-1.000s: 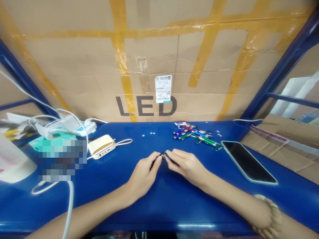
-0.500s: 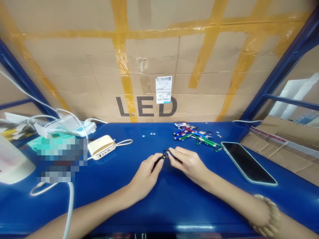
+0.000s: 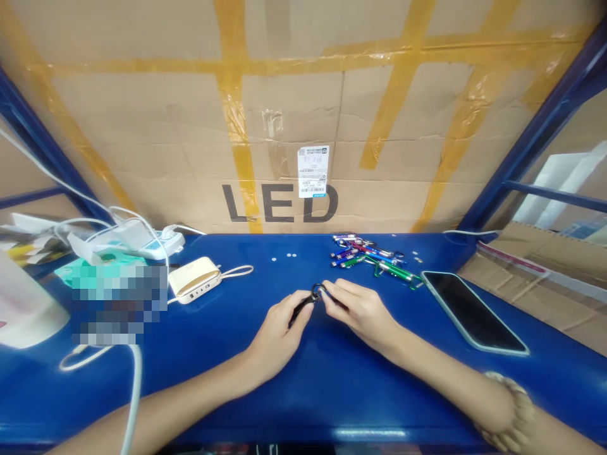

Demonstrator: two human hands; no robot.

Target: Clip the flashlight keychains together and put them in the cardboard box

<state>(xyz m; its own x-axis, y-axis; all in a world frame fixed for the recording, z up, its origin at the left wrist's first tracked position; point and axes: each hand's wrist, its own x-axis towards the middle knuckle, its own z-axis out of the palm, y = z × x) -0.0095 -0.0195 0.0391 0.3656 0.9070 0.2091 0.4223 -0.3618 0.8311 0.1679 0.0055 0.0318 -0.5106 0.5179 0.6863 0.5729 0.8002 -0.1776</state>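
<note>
My left hand (image 3: 277,332) is closed around a slim black keychain flashlight (image 3: 300,309), mostly covered by the fingers and thumb. A black carabiner clip (image 3: 318,288) loops up from its end, between the two hands. Thumb and fingers of my right hand (image 3: 363,309) pinch the other side of that clip, and its far part is hidden by them. Both hands are just above the blue table, fingertips close together. Behind the right hand lies a pile of keychain flashlights (image 3: 367,253) in blue, purple, red, green and silver, several with clips attached.
A phone (image 3: 474,309) lies at the right. To the left are a cream power bank (image 3: 194,280) with a strap, a white power strip (image 3: 171,242) and a white cable (image 3: 135,392). A large cardboard box (image 3: 284,133) stands across the back. Small white discs (image 3: 290,255) dot the blue tabletop (image 3: 322,398).
Almost nothing differs. Both hands keep their hold on the black flashlight and its clip, and the whole view has shifted very slightly.
</note>
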